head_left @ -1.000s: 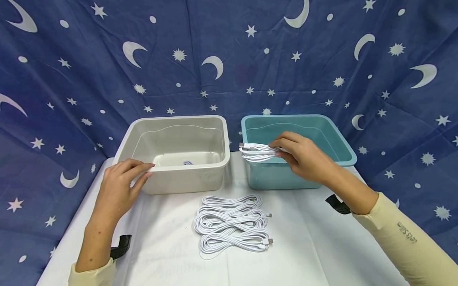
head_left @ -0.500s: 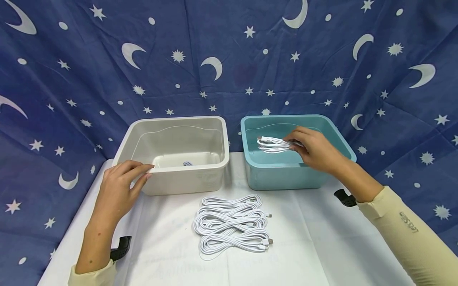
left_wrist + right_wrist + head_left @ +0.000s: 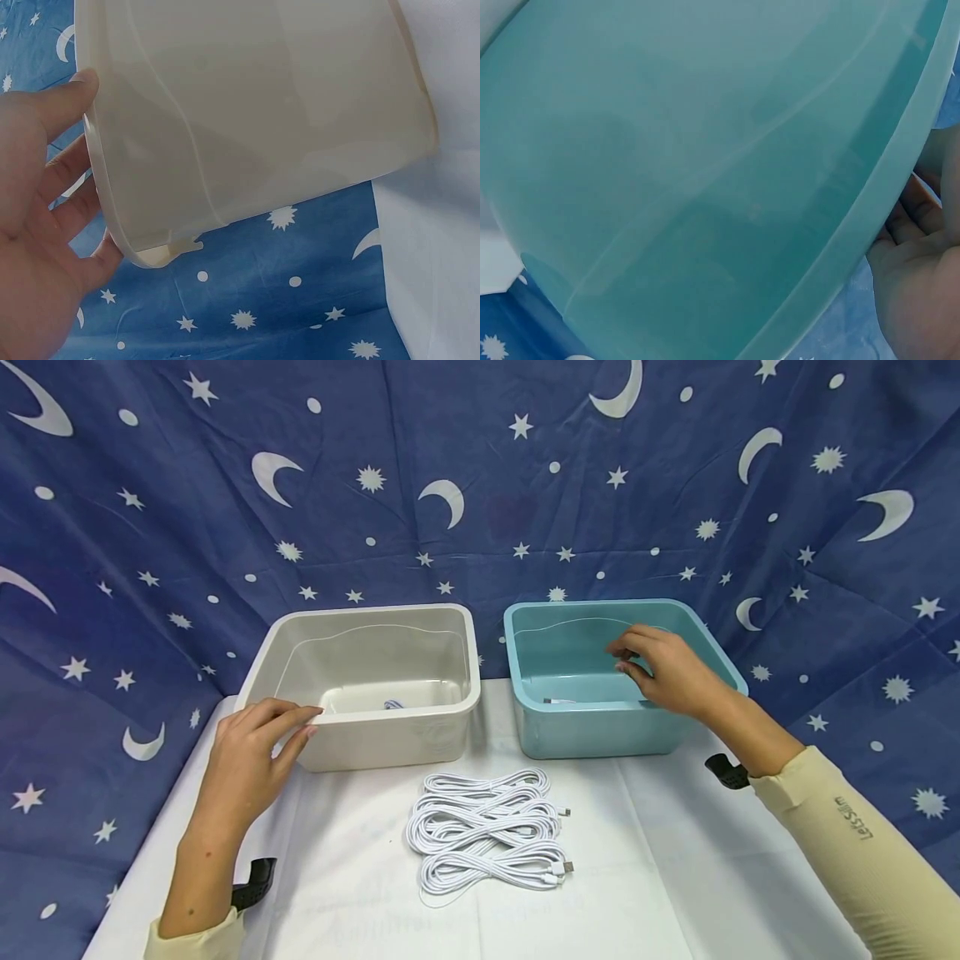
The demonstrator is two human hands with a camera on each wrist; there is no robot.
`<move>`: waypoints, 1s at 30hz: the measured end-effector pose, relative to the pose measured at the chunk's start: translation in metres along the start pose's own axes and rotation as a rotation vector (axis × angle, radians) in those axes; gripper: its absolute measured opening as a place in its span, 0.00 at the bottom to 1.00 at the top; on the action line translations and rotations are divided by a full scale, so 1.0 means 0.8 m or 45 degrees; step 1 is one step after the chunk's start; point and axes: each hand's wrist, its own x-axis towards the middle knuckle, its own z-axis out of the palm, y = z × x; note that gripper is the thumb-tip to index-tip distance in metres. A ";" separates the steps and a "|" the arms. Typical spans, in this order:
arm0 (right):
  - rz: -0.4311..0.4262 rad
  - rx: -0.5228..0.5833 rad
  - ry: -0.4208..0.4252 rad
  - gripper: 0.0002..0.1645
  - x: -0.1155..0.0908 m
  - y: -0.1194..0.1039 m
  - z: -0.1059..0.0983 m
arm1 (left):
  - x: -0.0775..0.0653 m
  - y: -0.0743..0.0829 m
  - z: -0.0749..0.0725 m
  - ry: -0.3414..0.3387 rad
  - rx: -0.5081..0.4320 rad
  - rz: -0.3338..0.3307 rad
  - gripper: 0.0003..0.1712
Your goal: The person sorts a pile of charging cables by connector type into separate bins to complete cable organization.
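Observation:
My left hand (image 3: pixel 255 752) pinches the near rim of the off-white plastic bin (image 3: pixel 390 739), thumb (image 3: pixel 86 79) on the outer wall and fingers over the edge. My right hand (image 3: pixel 663 672) hovers over the teal bin (image 3: pixel 592 735), fingers loosely bent and holding nothing. Only the connector end of a charging cable (image 3: pixel 558 701) shows inside the teal bin; its front wall hides the rest. In the right wrist view the bin's wall partly covers the right hand (image 3: pixel 922 262).
Several coiled white cables (image 3: pixel 487 827) lie on the white tablecloth (image 3: pixel 360 860) before the bins. A bit of bluish-grey cable (image 3: pixel 393 704) shows inside the off-white bin. A blue curtain (image 3: pixel 480 468) with moons and stars hangs close behind.
My right hand carried the coiled cable rightward over the teal bin and let it go; it now lies inside. My left hand stayed on the off-white bin's rim.

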 end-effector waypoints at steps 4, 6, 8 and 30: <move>-0.012 -0.006 -0.002 0.14 -0.001 0.000 0.001 | -0.002 0.000 0.000 -0.001 0.001 -0.005 0.18; -0.011 -0.010 -0.005 0.14 -0.001 0.000 0.001 | -0.002 0.000 0.000 -0.001 0.002 -0.004 0.18; -0.003 -0.018 -0.008 0.14 -0.003 -0.002 0.001 | -0.002 -0.001 0.000 0.002 0.003 -0.002 0.18; -0.049 -0.033 0.131 0.18 -0.036 -0.050 0.014 | 0.000 -0.002 0.000 0.003 0.004 0.006 0.17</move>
